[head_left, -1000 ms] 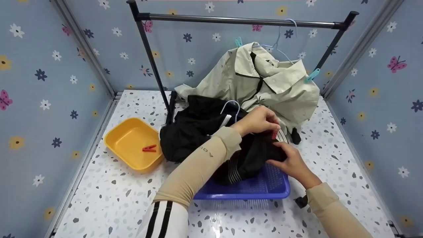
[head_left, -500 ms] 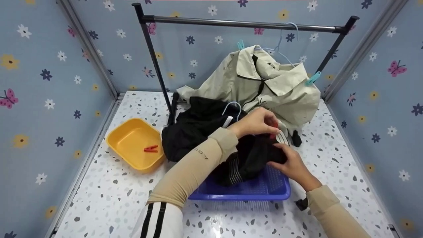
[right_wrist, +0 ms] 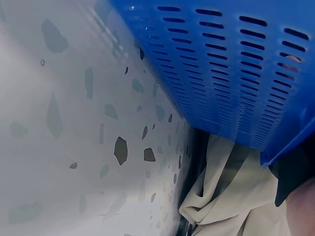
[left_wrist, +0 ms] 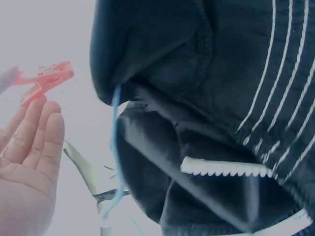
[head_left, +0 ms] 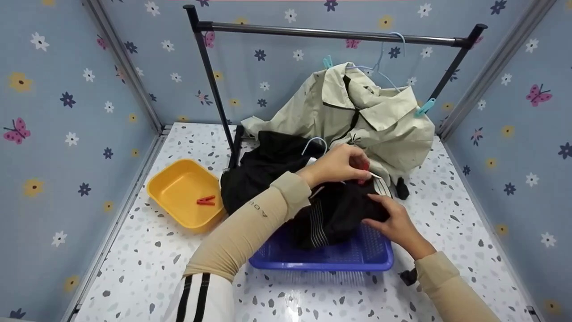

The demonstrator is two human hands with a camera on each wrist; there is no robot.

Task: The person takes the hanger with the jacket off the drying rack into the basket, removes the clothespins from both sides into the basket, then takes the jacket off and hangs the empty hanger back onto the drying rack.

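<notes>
A red clothespin [left_wrist: 47, 78] is pinched between the thumb and fingers of my left hand [head_left: 336, 164], apart from the cloth in the left wrist view. A black garment with white stitched lines [head_left: 342, 212] lies heaped over a blue basket [head_left: 324, 266]. My right hand [head_left: 397, 222] grips the garment's right end between thumb and fingers. A light blue hanger [head_left: 318, 141] sticks out of the black cloth, its lower part hidden. A white zipper [left_wrist: 226, 167] shows along the garment in the left wrist view.
Behind, a beige jacket [head_left: 308, 107] hangs by a blue hanger from a black rack [head_left: 330, 32], with teal clothespins [head_left: 425, 107] at its shoulders. A yellow tub [head_left: 167, 197] holding another red clothespin [head_left: 205, 201] stands on the left of the speckled table [head_left: 147, 268].
My left hand has drawn slightly left with the red clothespin, away from the garment's right end. My right hand keeps its grip on the cloth. The head view has shifted a little.
</notes>
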